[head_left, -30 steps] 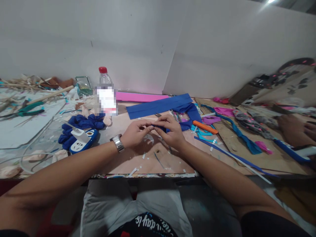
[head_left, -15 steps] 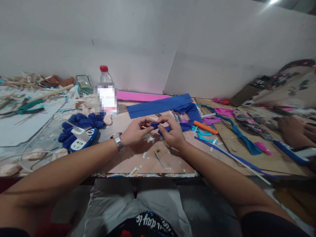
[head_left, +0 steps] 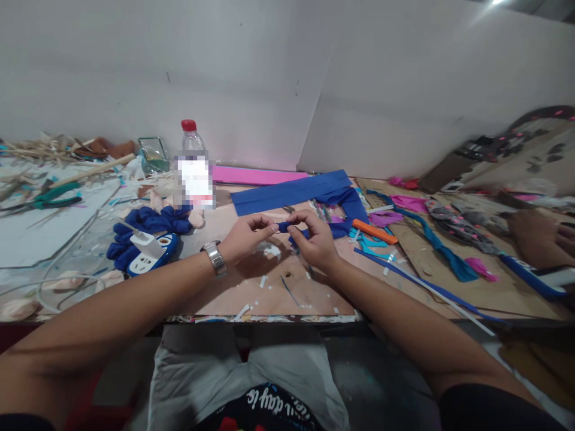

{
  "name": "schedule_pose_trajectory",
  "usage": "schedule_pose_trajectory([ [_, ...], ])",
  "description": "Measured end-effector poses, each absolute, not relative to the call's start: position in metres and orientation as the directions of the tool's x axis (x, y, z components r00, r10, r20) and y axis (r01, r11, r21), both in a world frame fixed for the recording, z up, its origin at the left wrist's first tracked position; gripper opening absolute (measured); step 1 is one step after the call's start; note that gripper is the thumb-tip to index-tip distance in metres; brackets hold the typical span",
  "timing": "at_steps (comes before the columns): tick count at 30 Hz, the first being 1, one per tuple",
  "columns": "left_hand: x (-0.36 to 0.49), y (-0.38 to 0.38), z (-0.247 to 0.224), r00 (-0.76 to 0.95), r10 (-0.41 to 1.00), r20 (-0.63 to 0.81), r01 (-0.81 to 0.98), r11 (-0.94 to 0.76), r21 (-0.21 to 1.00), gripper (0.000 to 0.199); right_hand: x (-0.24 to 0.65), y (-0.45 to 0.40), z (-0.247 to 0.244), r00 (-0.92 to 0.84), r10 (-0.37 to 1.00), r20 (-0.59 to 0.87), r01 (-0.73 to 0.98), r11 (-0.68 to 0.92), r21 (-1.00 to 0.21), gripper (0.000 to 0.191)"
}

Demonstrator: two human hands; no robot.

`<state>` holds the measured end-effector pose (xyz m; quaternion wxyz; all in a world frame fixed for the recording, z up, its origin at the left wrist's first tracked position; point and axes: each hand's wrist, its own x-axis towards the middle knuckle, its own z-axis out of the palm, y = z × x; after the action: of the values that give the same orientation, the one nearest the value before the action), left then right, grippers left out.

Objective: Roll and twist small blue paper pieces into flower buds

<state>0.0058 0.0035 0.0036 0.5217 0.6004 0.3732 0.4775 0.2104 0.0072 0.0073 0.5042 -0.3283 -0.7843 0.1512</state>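
Observation:
Above the middle of the worktable (head_left: 242, 293), my left hand (head_left: 246, 237) pinches one end of a rolled or folded dark blue strip (head_left: 283, 227) between thumb and fingers. My right hand (head_left: 315, 240) grips the same strip a little further right, thumb on top. From the right hand the strip runs right, bends back and seems to join the wide flat blue band (head_left: 291, 190) behind the hands. An orange cutter-like tool (head_left: 374, 231) lies right of my right hand. Whether the strip is paper or cloth I cannot tell.
On the left lie a blue-and-white power strip (head_left: 155, 254), bunched blue material (head_left: 155, 219) and green-handled pliers (head_left: 56, 196). A red-capped bottle (head_left: 193, 143) stands behind. Rightward are cardboard (head_left: 413, 263), pink and teal scraps, and another person's hand (head_left: 534, 236).
My left hand has drawn slightly away from my right, so more of the blue strip shows between the fingers. Both hands keep their hold.

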Motion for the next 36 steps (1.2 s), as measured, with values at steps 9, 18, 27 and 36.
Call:
schedule_pose_trajectory([
  [9, 0.007, 0.001, 0.006, 0.228, 0.953, 0.199, -0.092, -0.182, 0.979, 0.031, 0.211, 0.007, 0.006, -0.284, 0.661, 0.694, 0.336, 0.747, -0.574, 0.008],
  [18, 0.006, 0.002, 0.007, 0.213, 0.971, 0.113, -0.138, -0.085, 0.987, 0.039, 0.208, 0.002, 0.015, -0.332, 0.622, 0.71, 0.377, 0.777, -0.504, 0.005],
  [27, 0.008, 0.005, -0.003, 0.28, 0.955, 0.101, -0.234, -0.034, 0.972, 0.04, 0.208, 0.003, 0.012, -0.327, 0.633, 0.702, 0.381, 0.768, -0.515, 0.007],
  [36, 0.01, 0.006, -0.004, 0.304, 0.947, 0.104, -0.222, -0.035, 0.974, 0.045, 0.209, 0.005, 0.009, -0.297, 0.665, 0.685, 0.413, 0.736, -0.536, 0.008],
])
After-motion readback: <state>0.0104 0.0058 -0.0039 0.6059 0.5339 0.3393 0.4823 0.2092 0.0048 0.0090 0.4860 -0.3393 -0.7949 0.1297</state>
